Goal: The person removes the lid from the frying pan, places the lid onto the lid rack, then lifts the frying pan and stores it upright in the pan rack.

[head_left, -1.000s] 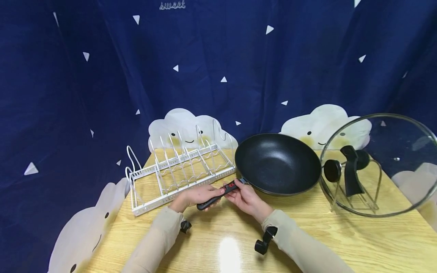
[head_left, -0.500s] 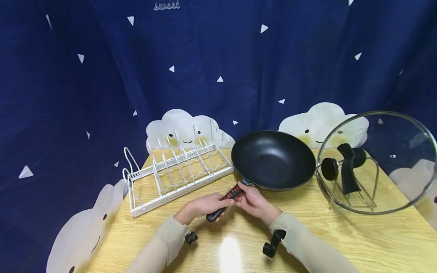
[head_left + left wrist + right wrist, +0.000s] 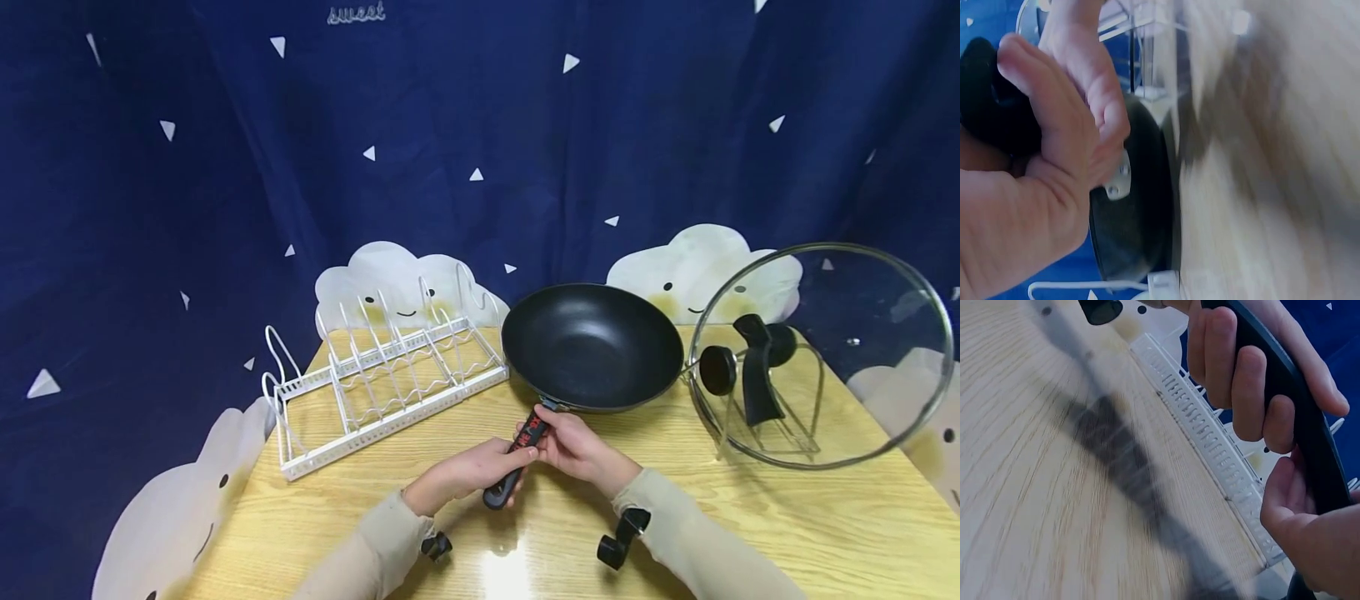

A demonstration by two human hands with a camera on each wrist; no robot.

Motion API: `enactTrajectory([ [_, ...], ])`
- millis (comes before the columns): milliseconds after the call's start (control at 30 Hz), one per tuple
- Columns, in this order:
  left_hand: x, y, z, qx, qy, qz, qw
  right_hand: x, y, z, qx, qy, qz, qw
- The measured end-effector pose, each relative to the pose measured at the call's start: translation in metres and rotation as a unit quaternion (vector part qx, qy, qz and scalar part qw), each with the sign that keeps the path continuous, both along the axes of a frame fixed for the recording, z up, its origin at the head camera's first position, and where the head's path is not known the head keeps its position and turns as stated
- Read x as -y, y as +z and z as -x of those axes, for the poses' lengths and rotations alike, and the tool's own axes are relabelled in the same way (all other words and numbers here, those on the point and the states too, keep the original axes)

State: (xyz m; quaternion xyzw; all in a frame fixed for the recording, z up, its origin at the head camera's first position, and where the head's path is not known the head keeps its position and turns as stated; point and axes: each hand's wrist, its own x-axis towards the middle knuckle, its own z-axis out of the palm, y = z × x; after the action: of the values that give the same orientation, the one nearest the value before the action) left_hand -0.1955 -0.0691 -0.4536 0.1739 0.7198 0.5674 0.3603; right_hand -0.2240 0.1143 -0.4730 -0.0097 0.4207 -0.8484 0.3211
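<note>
Wok [image 3: 592, 346] over wooden table [image 3: 420, 517], between white rack [image 3: 397, 422] on the left and upright glass lid [image 3: 847, 329] on the right; can't tell if its base touches down. Handle [image 3: 532, 430] points toward person. Left hand [image 3: 476, 468] fingers curled round handle near free end; right hand [image 3: 577, 446] pinches it closer to pan, thumb on top.
</note>
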Motion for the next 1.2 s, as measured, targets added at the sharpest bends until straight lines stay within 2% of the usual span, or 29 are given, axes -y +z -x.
enactTrajectory([
  [200, -0.015, -0.002, -0.011, 0.003, 0.041, -0.028, 0.9988, -0.009, 0.000, -0.002, -0.007, -0.009, -0.016, 0.9998],
  [400, -0.028, -0.004, -0.019, 0.024, 0.075, -0.061, 0.9950, -0.016, 0.002, -0.003, -0.007, -0.006, 0.007, 0.9999],
  [533, -0.036, -0.006, -0.024, 0.024, 0.091, -0.076, 0.9926, -0.021, 0.001, -0.004, -0.006, -0.008, 0.017, 0.9998],
  [733, -0.046, -0.008, -0.029, 0.030, 0.094, -0.097, 0.9904, -0.028, 0.002, -0.007, -0.003, -0.020, 0.030, 0.9993],
  [1000, -0.063, -0.010, -0.034, 0.060, 0.086, -0.119, 0.9874, -0.043, 0.001, -0.009, 0.010, -0.010, 0.045, 0.9989],
  [1200, -0.081, -0.014, -0.040, 0.110, 0.106, -0.158, 0.9756, -0.057, 0.002, -0.009, 0.015, 0.033, 0.091, 0.9952],
])
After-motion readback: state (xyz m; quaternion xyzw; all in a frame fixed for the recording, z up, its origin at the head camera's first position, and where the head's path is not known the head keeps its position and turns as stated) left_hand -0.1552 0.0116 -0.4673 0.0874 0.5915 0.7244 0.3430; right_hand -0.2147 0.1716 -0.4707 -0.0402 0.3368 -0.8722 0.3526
